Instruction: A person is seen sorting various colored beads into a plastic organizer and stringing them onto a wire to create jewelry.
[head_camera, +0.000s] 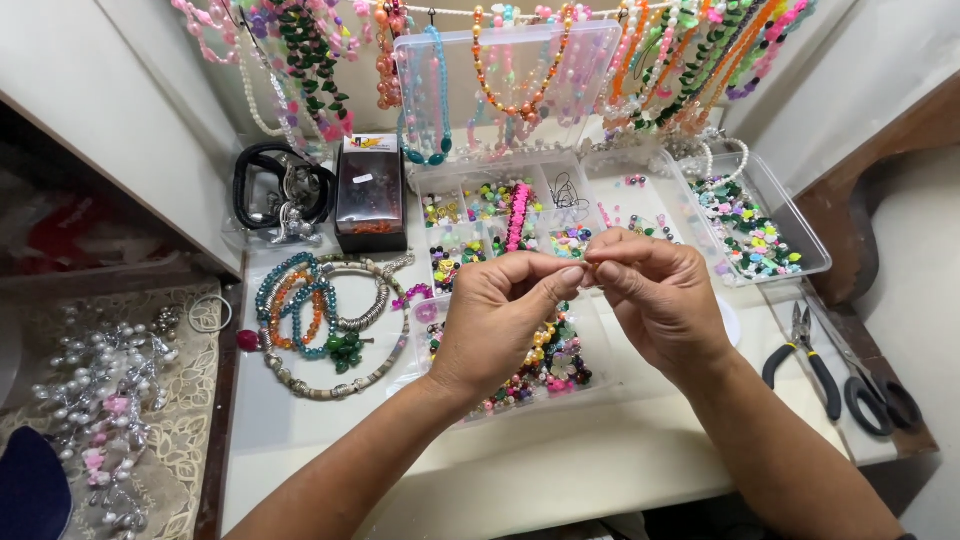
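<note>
Above the bead tray (610, 385) — left hand (497, 318), right hand (655, 297) pinch together.

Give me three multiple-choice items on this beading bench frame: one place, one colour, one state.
1. Where do the black-handled pliers lie?
A. On the white table, right of the hands
B. Inside the clear plastic compartment box
C. On the lace mat at far left

2. What colour is the coiled beaded bracelet left of the left hand?
A. Teal with orange
B. Pure white
C. Black

3. How do the left hand and right hand stand?
A. Flat on the table, apart
B. Raised, fingertips pinched together over the bead trays
C. Each gripping the pliers

Answers: 1 A, the pliers rest beside scissors near the table's right edge. 2 A, teal and orange strands show. 3 B, thumbs and forefingers meet; what they pinch is too small to tell.
</note>
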